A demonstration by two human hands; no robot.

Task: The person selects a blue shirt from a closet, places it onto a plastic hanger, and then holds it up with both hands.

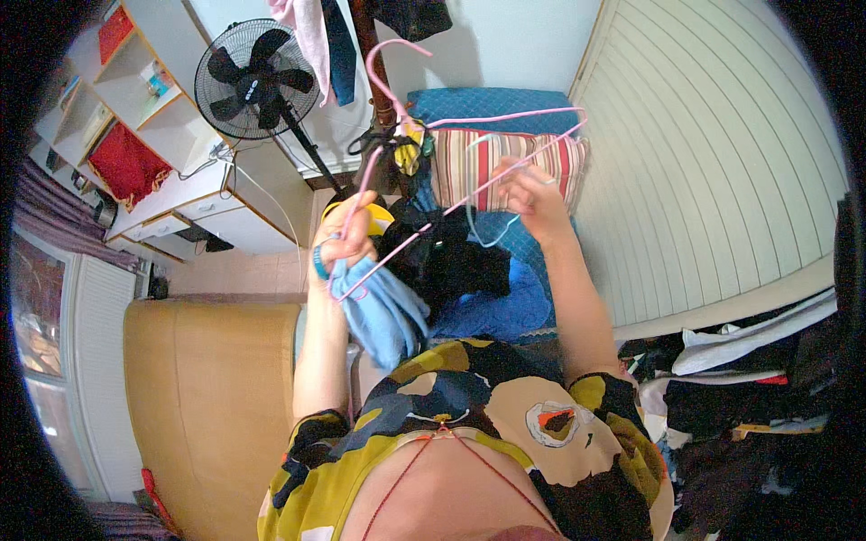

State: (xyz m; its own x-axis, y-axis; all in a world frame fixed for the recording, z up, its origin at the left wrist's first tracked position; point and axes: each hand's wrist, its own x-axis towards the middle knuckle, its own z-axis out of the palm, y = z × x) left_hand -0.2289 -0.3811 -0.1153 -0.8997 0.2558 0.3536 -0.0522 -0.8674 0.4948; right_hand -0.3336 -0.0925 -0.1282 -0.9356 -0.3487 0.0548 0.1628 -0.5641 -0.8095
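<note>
A pink clothes hanger [428, 225] is raised in front of me, tilted, its hook pointing up. My left hand [347, 233] is closed around one side of it, and a light blue cloth [383, 311] hangs from that same hand. A blue band circles my left wrist. My right hand [534, 200] has its fingers curled beside the hanger's long bar. Near those fingers a thin pale blue loop [478, 236] curves; whether they grip it or the bar I cannot tell. Dark and yellow items [410, 153] are behind the hanger's neck.
A striped pillow [460, 171] lies on blue bedding behind the hanger, with dark clothes [451, 261] nearer me. A black standing fan [257, 81] and a white shelf unit [135, 99] are at far left. A tan padded surface [207, 397] is left; piled clothes [749, 397] are right.
</note>
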